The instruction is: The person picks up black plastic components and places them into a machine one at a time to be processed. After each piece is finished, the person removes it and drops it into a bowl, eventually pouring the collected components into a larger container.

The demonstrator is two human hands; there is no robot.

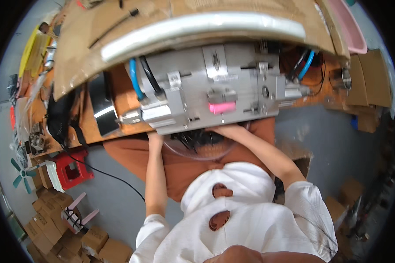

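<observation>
A silvery metal fixture [193,96] with clamps and cylinders at both ends stands on the bench in front of me. On its plate sits a small bright pink piece [222,107] beside a metal block. Below its front edge, a clear round basin [175,151] rests on my lap with black parts [197,139] in it. My right hand [227,130] reaches over the basin at the black parts; its fingers are mostly hidden. My left hand [155,136] is at the basin's left side under the fixture's edge, its fingers out of sight. What either hand holds does not show.
A cardboard cover [171,22] with a white padded strip [206,30] overhangs the fixture. Blue hoses [135,79] run into it. A phone-like black slab [102,103] lies on the wooden bench. A red stool [73,168] and cardboard boxes [48,219] stand on the floor at left.
</observation>
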